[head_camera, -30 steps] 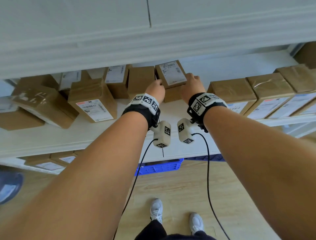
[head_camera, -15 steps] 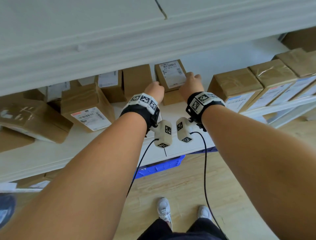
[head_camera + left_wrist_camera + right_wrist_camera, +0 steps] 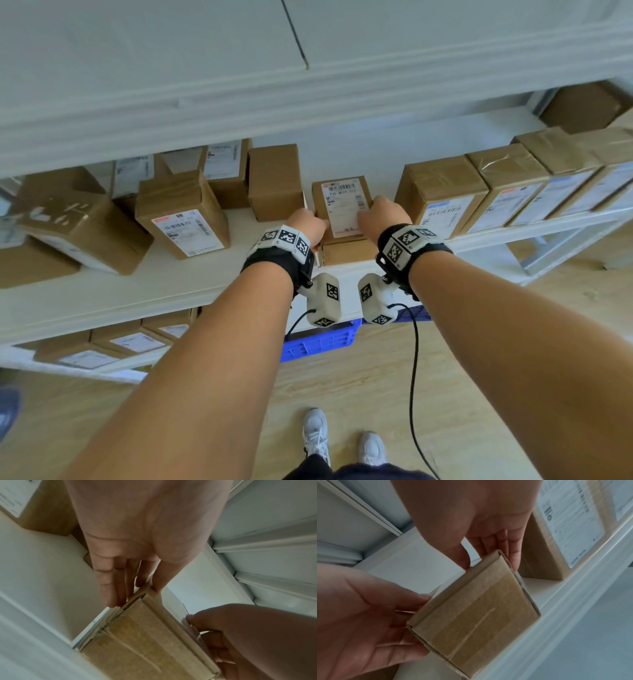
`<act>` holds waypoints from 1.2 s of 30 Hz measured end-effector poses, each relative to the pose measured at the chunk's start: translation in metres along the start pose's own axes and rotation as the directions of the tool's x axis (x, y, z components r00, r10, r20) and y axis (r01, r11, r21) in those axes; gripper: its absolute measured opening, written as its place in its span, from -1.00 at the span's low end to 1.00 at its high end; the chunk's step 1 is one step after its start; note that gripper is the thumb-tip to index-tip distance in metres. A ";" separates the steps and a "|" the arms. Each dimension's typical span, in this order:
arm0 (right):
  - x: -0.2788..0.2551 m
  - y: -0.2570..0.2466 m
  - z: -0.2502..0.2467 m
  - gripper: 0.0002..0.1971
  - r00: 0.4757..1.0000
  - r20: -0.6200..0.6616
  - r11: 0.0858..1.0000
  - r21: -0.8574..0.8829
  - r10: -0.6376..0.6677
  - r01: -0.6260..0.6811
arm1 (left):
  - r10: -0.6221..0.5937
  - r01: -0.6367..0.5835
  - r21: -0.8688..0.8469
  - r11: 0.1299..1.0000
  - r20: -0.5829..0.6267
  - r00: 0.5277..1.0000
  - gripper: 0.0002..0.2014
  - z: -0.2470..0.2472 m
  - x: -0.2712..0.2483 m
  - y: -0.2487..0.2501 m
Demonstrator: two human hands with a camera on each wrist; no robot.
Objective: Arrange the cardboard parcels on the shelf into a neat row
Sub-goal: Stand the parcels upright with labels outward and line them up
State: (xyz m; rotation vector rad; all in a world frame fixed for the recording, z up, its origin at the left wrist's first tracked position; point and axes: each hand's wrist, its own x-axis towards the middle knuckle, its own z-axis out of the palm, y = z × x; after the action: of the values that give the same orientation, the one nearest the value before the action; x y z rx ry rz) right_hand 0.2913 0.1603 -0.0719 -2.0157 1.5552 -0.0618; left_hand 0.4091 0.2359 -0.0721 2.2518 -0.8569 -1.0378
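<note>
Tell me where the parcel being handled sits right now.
In the head view the held parcel sits mid-shelf between the left hand and right hand, just left of the neat row.

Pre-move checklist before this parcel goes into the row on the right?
1. Left hand grips parcel: ok, thumb on the labelled face, fingers down the side.
2. Right hand grips it: ok, mirrored on the other side.
3. Gap beside row's end parcel: ok, bare shelf between them.
4. Label faces front like the row's: not ok, it faces up.
5. Parcel off the shelf: cannot tell.
6. Brown box to the left stands apart: ok.
</note>
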 end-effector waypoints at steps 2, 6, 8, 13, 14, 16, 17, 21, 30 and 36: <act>-0.004 0.003 -0.003 -0.71 1.000 -0.012 1.000 0.024 -0.017 0.017 | 0.017 -0.017 0.003 1.000 -0.032 0.999 -0.75 0.001 -0.005 0.001; -0.009 0.005 -0.011 -0.70 0.994 -0.052 0.995 0.029 -0.098 0.099 | 0.045 -0.051 -0.039 0.998 -0.146 0.988 -0.90 -0.002 -0.012 -0.002; -0.011 0.004 -0.011 -0.69 0.985 -0.095 0.985 0.079 -0.145 0.152 | 0.046 -0.063 -0.079 0.995 -0.203 0.978 -0.81 -0.004 -0.011 -0.004; -0.021 0.005 -0.005 -0.64 0.982 -0.119 0.970 0.179 -0.144 0.164 | 0.056 -0.082 -0.118 0.990 -0.209 0.976 -0.81 0.000 -0.017 -0.003; -0.022 0.007 -0.003 -0.64 0.987 -0.097 0.971 0.186 -0.131 0.147 | 0.054 -0.077 -0.110 0.991 -0.193 0.980 -0.85 0.003 -0.018 -0.004; -0.024 0.011 0.000 -0.63 0.992 -0.055 0.975 0.187 -0.114 0.122 | 0.050 -0.063 -0.078 0.995 -0.160 0.986 -0.91 0.009 -0.022 -0.006; -0.025 0.013 0.001 -0.63 0.993 -0.041 0.976 0.183 -0.113 0.119 | 0.043 -0.054 -0.067 0.996 -0.154 0.987 -0.93 0.012 -0.023 -0.007; -0.027 0.015 -0.004 -0.62 0.990 -0.042 0.976 0.165 -0.134 0.139 | -0.021 -0.004 -0.121 0.993 -0.205 0.979 -0.69 0.016 -0.023 -0.007; -0.036 0.015 -0.038 -0.35 0.930 -0.241 0.944 0.116 -0.276 0.310 | 0.201 -0.240 -0.061 0.969 -0.376 0.905 -0.53 0.010 -0.040 0.026; -0.025 0.047 -0.059 -0.49 0.890 -0.327 0.949 -0.108 -0.317 0.298 | 0.256 -0.231 0.120 0.966 -0.288 0.923 -0.57 0.029 -0.045 0.028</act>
State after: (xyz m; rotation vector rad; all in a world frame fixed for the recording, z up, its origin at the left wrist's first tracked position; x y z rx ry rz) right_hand 0.2200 0.1518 -0.0380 -2.3770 1.4266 -0.5251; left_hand 0.3536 0.2442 -0.0487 2.2235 -1.0278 -0.5355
